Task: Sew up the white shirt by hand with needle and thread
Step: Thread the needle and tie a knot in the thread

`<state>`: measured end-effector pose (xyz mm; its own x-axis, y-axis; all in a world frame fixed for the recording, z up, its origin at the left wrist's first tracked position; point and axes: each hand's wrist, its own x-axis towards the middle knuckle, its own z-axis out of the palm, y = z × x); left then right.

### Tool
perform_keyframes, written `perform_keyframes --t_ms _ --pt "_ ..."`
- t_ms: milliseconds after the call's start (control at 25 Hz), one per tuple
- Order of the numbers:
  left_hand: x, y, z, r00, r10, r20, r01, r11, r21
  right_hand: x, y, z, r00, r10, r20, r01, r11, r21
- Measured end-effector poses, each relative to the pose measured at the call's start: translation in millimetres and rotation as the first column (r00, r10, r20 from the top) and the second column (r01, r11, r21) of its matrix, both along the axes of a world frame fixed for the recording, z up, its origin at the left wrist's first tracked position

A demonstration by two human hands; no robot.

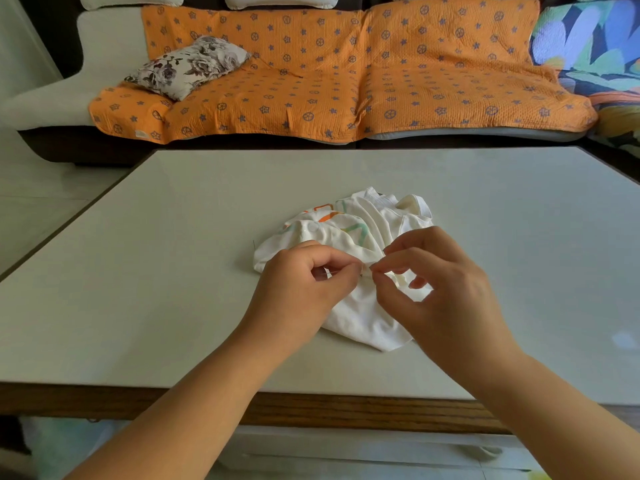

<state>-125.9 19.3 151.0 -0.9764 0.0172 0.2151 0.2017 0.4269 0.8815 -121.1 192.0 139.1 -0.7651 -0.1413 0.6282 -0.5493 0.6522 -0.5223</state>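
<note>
A crumpled white shirt [360, 237] with orange and green print lies on the pale table [173, 271], right of centre. My left hand [304, 289] rests over the shirt's near left edge, its thumb and forefinger pinching a thin needle [327, 273]. My right hand [440, 289] hovers over the shirt's near right part, thumb and forefinger pinched together close to the left fingertips, apparently on fabric or thread. The thread itself is too fine to make out.
The table has a wooden front edge [346, 410]. Behind it stands a sofa under an orange star-patterned cover [346, 71] with a floral pillow [188, 65]. A colourful cushion [595, 46] sits at the far right.
</note>
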Motion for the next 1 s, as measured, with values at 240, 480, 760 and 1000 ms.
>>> perform_keyframes --t_ms 240,480,760,1000 --pt "3.4 1.1 3.4 0.999 -0.022 0.034 0.021 1.0 0.022 -4.0 -4.4 -4.2 0.998 -0.056 -0.029 0.057 0.997 0.047" --pt "4.5 4.4 1.3 0.989 -0.025 0.143 0.007 0.992 0.122 -4.2 -9.0 -7.4 0.989 -0.092 -0.114 0.095 0.995 0.022" --pt "6.9 6.4 5.5 0.948 -0.092 0.305 -0.007 0.951 0.309 -3.5 -9.7 -6.9 0.998 -0.068 -0.012 0.067 0.995 -0.071" --pt "5.4 4.4 5.8 0.933 -0.129 0.337 -0.013 0.921 0.389 -0.4 -9.1 2.1 0.968 -0.005 0.249 0.074 0.96 -0.269"
